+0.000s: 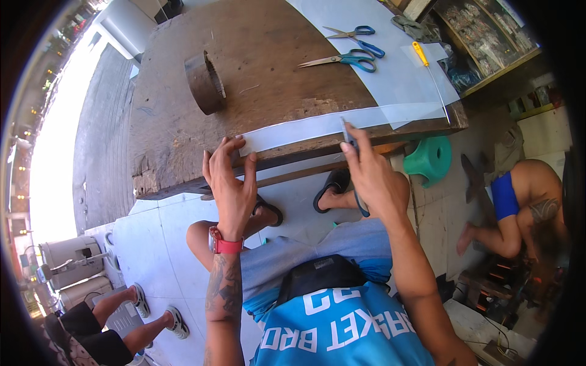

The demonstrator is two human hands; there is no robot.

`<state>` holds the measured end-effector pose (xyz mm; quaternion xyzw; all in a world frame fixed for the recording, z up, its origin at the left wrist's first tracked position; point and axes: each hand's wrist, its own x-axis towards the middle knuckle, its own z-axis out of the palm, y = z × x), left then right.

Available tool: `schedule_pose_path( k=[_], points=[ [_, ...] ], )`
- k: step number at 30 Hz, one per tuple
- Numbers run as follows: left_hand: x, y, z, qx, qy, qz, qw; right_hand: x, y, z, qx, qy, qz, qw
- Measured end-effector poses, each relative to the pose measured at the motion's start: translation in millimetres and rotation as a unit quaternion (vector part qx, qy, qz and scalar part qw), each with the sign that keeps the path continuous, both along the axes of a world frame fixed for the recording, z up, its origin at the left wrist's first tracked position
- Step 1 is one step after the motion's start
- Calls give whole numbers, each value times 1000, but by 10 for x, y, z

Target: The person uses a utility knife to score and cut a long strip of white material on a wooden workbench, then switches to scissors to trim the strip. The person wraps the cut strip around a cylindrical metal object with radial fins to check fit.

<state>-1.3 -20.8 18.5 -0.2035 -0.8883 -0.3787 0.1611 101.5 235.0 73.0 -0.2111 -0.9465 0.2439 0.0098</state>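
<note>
In the head view, ahead of you, a long, flat white strip (305, 130) lies lengthwise along the near edge of the brown wooden bench (274, 61). Your left hand (232, 189), unclenched, touches its left end; your right hand (375, 174) grips a slim grey-and-blue tool (348, 136) near its middle.

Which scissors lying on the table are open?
The dark-blue-handled scissors, higher in the picture: their blades spread into a V. The teal-handled scissors below have blades together.
</note>
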Motion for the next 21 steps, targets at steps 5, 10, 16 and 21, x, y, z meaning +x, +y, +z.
schedule_pose_path(
  k=[5,10,16,21],
  points=[
    [282,15,38,0,30,-35,999,288,191,-18,-86,52,-91,991],
    [237,219,98,-132,61,-88,985,378,363,-35,-181,79,-52,979],
    [89,655,164,-217,78,-208,951,-344,482,278,53,111,165,979],
    [0,475,189,-232,68,-202,949,-996,672,269,44,87,195,976]
  ],
)
